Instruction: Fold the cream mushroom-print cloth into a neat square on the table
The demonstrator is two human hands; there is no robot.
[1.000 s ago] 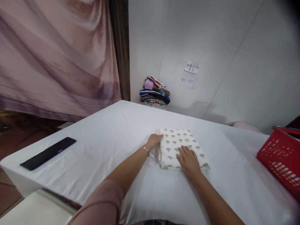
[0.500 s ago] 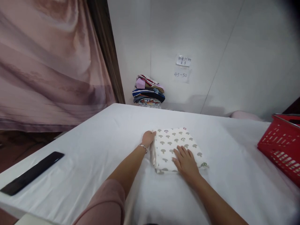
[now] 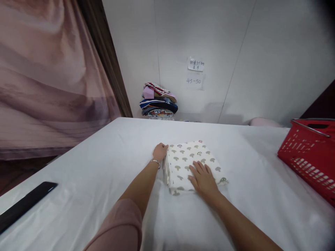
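A folded white cloth [image 3: 183,167] printed with grey-green mushrooms lies on the white-covered table [image 3: 112,167]. Its layered folds show along the left side. At its far left corner, my left hand [image 3: 160,152] is closed on the edge, thumb and fingers pinched together; a bracelet circles that wrist. My right hand [image 3: 204,179] lies flat on top of the cloth near its front right part, fingers spread and holding nothing.
A red plastic basket [image 3: 303,157] with a metal handle stands at the right. A long black flat object [image 3: 26,204] lies at the left edge. Behind the table are a stack of folded fabrics [image 3: 159,101] and handwritten paper signs [image 3: 195,73] on the wall. A pink curtain [image 3: 52,76] hangs at left.
The view has turned slightly to the right, so the surroundings shift left in the picture. Both hands keep nearly the same places on the cloth.
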